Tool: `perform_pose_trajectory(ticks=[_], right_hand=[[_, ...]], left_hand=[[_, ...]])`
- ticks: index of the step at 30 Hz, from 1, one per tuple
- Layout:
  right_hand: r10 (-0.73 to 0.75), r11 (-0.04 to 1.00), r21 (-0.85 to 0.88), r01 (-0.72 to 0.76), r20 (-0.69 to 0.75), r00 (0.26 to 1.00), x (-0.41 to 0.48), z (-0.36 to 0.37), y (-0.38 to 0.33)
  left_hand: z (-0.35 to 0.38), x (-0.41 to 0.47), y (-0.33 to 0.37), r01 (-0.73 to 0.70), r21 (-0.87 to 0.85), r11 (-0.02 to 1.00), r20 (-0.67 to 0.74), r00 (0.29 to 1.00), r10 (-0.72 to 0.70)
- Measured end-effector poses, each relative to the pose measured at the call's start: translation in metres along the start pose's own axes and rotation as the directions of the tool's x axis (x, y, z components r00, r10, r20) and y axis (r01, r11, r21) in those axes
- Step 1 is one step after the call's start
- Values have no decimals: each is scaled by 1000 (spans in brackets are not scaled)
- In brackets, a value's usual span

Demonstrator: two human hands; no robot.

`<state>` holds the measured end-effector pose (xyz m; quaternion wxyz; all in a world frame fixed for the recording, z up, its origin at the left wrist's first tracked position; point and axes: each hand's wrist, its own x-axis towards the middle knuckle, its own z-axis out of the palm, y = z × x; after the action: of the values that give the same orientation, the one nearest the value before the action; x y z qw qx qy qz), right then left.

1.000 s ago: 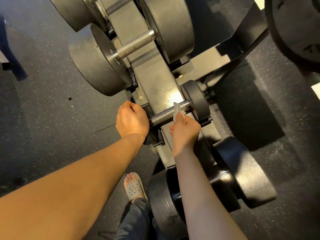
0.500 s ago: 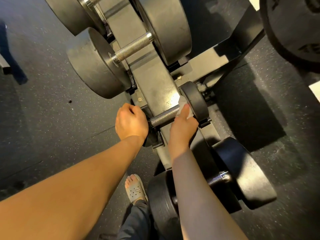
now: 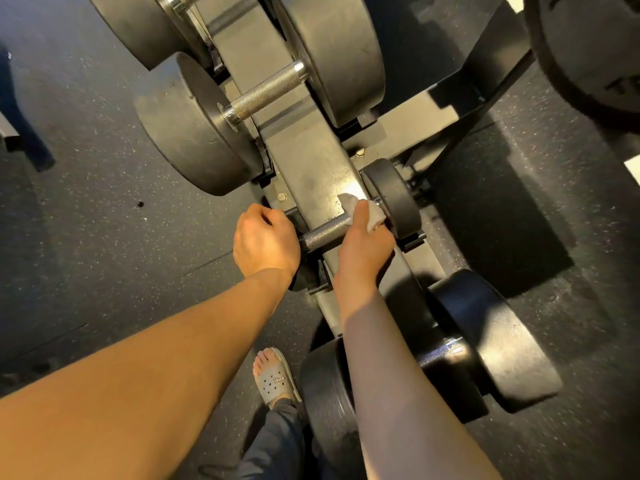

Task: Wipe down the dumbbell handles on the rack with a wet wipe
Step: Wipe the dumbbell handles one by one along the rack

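Knurled steel handle (image 3: 327, 232) of a small dumbbell, low on the rack (image 3: 311, 178).

Right grip (image 3: 363, 251): fingers curled round the handle's right end, with the wet wipe (image 3: 375, 218) bunched beneath them and the black head (image 3: 393, 199) just beyond. It is wrapped so, likely, to scrub the full girth.

Left grip (image 3: 265, 242): fisted over the opposite end, probably steadying. Whether it clasps the hidden head cannot be told.

Change: a second ago the wipe sat nearer mid-handle, and the right grip has since slid outward. Left grip unmoved.
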<state>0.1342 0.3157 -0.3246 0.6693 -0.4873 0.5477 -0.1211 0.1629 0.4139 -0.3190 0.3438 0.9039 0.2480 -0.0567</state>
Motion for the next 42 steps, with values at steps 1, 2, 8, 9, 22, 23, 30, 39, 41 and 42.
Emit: perform_pose_trajectory(ticks=[1, 2, 8, 9, 22, 23, 30, 39, 41, 42], right_hand=[[-14, 1000, -14, 14, -14, 1000, 0, 0, -2], [-8, 1000, -14, 8, -25, 1000, 2, 0, -2], [165, 984, 53, -167, 38, 985, -3, -26, -4], [129, 991, -20, -129, 50, 990, -6, -30, -2], [212, 953, -294, -75, 467, 859, -31, -48, -71], [220, 943, -325, -68, 458, 861, -31, -52, -76], [-336, 657, -618, 432, 273, 901, -9, -75, -105], [-512, 472, -582, 662, 431, 744, 54, -25, -75], [-557, 460, -575, 676, 406, 724, 56, -25, -71], [-575, 449, -574, 685, 400, 713, 56, -26, -70]], left_hand=[[0, 0, 0, -2, -7, 1000, 6, 1000, 2], [0, -1, 0, -4, -18, 1000, 10, 1000, 4], [-4, -3, 2, 17, -80, 997, 45, 999, -14], [-5, -1, 1, 32, -94, 995, 81, 996, -24], [-17, -13, 51, -15, -400, 916, 702, 638, 317], [-15, -11, 53, 21, -412, 911, 687, 664, 296], [21, -8, 56, -337, -329, 882, 448, 766, 460], [52, -35, 61, -542, -6, 840, 439, 754, 489], [55, -18, 77, -448, 50, 893, 592, 733, 334], [54, -6, 86, -464, 105, 880, 705, 658, 263]])
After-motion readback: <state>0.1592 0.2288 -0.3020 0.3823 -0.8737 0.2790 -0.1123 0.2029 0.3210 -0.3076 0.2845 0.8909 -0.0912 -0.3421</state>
